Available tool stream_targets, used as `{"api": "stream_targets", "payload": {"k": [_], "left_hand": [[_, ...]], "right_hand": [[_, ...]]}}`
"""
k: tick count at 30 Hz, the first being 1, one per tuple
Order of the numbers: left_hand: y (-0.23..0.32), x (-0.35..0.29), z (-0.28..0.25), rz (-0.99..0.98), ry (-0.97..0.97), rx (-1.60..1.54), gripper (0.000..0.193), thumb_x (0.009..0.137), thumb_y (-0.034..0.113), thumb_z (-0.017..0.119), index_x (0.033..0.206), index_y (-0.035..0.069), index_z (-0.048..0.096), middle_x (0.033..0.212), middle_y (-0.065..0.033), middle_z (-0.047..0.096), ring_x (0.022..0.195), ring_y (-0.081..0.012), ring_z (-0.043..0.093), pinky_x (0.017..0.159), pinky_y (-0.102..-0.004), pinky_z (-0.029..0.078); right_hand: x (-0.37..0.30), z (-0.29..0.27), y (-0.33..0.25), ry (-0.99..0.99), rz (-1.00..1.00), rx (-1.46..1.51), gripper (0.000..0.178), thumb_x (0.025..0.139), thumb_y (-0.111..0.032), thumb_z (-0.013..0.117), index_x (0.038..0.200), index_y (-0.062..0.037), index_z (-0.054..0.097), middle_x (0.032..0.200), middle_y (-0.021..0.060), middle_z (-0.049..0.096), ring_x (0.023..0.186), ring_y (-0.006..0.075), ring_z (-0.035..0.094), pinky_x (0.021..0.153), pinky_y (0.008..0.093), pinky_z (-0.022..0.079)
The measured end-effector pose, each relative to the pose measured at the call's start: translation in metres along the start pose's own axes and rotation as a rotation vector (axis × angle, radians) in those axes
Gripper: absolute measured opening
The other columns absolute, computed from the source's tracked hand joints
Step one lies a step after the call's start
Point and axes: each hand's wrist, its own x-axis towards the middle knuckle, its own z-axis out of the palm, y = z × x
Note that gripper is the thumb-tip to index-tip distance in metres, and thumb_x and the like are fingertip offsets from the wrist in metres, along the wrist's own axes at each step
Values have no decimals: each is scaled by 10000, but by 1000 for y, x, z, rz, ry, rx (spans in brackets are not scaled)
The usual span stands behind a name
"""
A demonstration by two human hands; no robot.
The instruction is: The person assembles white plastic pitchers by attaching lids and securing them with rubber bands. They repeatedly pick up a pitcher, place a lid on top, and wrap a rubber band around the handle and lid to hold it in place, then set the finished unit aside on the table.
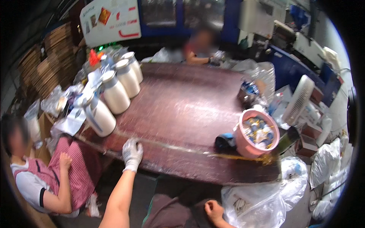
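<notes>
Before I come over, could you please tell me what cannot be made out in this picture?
In the head view:
Left hand: its palm, hidden behind the gloved back of the hand.
Right hand: most of its forearm, cut off by the lower edge.
Pink bucket: its lower contents, hidden by its wall.
Far worker's hand: whether it holds anything, too blurred.

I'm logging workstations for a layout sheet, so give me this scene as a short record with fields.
left hand: white-gloved left hand, on the table by its near edge; nothing visible in it
right hand: bare right hand, fingers curled, beside clear plastic
jugs: four pale jugs, upright in a row, left side of the table
bucket: pink bucket, right side, holding small mixed pieces
co-workers: person in checked apron at left; another person across the table
background: whiteboard, stacked cardboard
</notes>
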Motion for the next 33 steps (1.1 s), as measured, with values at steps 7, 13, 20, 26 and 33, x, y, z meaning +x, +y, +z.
{"api": "stream_targets", "payload": {"k": [7, 13, 20, 26, 33], "left_hand": [[4, -5, 4, 0, 27, 41, 267, 788, 178, 680, 1019, 49, 642, 1104, -155, 645, 1096, -344, 578, 993, -458, 426], [11, -4, -3, -56, 6, 15, 268, 787, 168, 685, 1020, 42, 647, 1117, -159, 641, 1098, -341, 577, 994, -447, 431], [8, -1, 2, -11, 23, 11, 287, 791, 167, 663, 1040, 27, 647, 1107, -174, 647, 1068, -357, 590, 981, -459, 436], [-7, -4, 4, -26, -61, -66, 309, 805, 114, 632, 1088, -9, 636, 1071, -212, 653, 1002, -385, 616, 919, -445, 474], [-6, -5, 8, -59, -101, 37, 309, 860, 112, 641, 1144, -6, 621, 1173, -188, 639, 1100, -355, 596, 985, -412, 455]], "right_hand": [[-1, -9, -8, -12, 44, 38, 140, 812, -213, 744, 895, -129, 668, 730, 38, 694, 634, 202, 689, 581, 320, 534], [0, -12, -20, 2, -14, 6, 145, 855, -219, 690, 966, -134, 651, 775, 100, 681, 689, 275, 676, 630, 374, 528], [-1, -6, -12, -11, 44, 60, 175, 820, -219, 739, 953, -127, 674, 734, 44, 692, 627, 188, 685, 573, 306, 531], [7, -12, -12, -24, -88, -10, 163, 858, -258, 686, 974, -145, 665, 767, 48, 681, 641, 237, 675, 553, 349, 520], [-4, -9, -13, 21, -127, -40, 163, 874, -227, 650, 1011, -141, 629, 849, 47, 698, 677, 243, 676, 554, 343, 520]]}}
